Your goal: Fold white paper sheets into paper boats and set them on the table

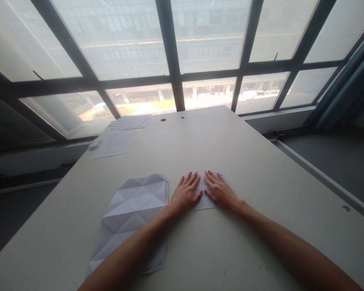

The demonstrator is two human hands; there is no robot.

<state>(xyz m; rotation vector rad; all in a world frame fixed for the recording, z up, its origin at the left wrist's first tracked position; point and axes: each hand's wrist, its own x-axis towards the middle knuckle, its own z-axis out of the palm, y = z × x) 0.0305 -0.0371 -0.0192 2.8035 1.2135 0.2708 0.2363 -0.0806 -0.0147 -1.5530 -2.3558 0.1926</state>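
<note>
The pale bench [261, 161] spreads wide around both hands, bare to the right of them as far as its right edge and bare between them and the near edge. Beyond the far edge stands a wall of windows [133, 44]. Just left of the hands, under the left forearm, lies a large creased sheet [133, 206], well inside the bench's left edge. Far ahead and to the left, loose papers [121, 133] sit near the far-left corner. The left hand [185, 193] and right hand [220, 190] lie flat, fingers spread, side by side, pressing a small folded paper [204, 202] between and under them.
</note>
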